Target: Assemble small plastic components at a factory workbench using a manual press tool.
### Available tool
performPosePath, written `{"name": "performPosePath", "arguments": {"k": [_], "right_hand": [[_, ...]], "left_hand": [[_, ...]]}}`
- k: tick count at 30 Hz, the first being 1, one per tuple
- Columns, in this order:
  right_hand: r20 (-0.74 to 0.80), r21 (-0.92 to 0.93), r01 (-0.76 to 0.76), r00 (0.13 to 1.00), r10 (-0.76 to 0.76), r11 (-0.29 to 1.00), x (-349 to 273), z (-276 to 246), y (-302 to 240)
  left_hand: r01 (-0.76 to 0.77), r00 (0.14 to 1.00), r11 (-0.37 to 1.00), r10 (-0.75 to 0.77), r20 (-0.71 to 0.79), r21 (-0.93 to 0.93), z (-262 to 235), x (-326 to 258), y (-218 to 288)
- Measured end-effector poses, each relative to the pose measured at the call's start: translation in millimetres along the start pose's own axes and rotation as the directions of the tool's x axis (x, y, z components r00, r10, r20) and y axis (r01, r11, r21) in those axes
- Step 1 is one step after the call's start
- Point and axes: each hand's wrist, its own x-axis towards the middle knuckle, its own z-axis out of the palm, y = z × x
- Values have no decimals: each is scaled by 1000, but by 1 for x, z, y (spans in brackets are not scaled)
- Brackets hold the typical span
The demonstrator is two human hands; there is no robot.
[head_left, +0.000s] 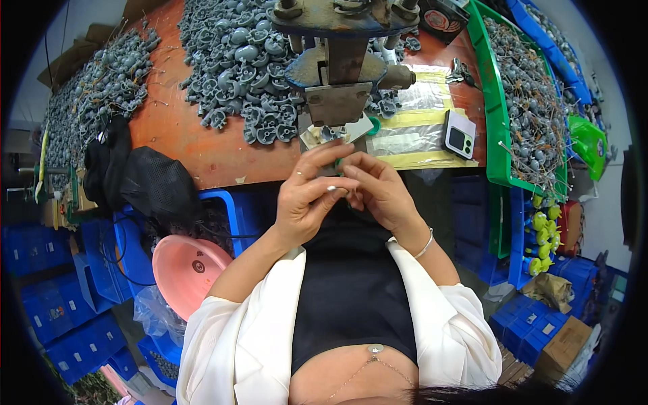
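Note:
My left hand (307, 199) and my right hand (385, 192) meet at the table's front edge, just below the press head (337, 102). Both have thumb and fingertips pinched close together. Whatever they hold is small and hidden by the fingers. Right behind my fingertips, a small grey part sits on a pale fixture (361, 127) under the press. A green ring (373, 125) lies beside this fixture. Farther back, a large heap of grey curved plastic parts (243, 61) covers the table.
Wired grey pieces fill a green crate (496, 101) at the right; another heap of them (111, 74) lies left. A phone (460, 134) rests on taped sheets. A black bag (158, 179) hangs at the table's left edge, above a pink basin (185, 270). Blue bins (57, 297) stand below.

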Motion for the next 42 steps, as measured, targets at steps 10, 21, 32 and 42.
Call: {"name": "performPosePath", "arguments": {"k": [10,21,32,42], "right_hand": [[-140,-334,514,802,-581,790,20,-12,7],[60,-686,533,720,-692,496,28,3,7],[92,-921,339,666,-740,191,41,5,11],[104,-964,253,634,-767,78,30,-2,-11]], "left_hand": [[96,639,986,-163,-752,-133,-16,11,-1],[254,959,881,-176,-222,399,-1,3,-10],[352,912,828,-200,-359,435,1,13,-37],[287,956,872,-234,-179,396,-13,25,-40]]}}
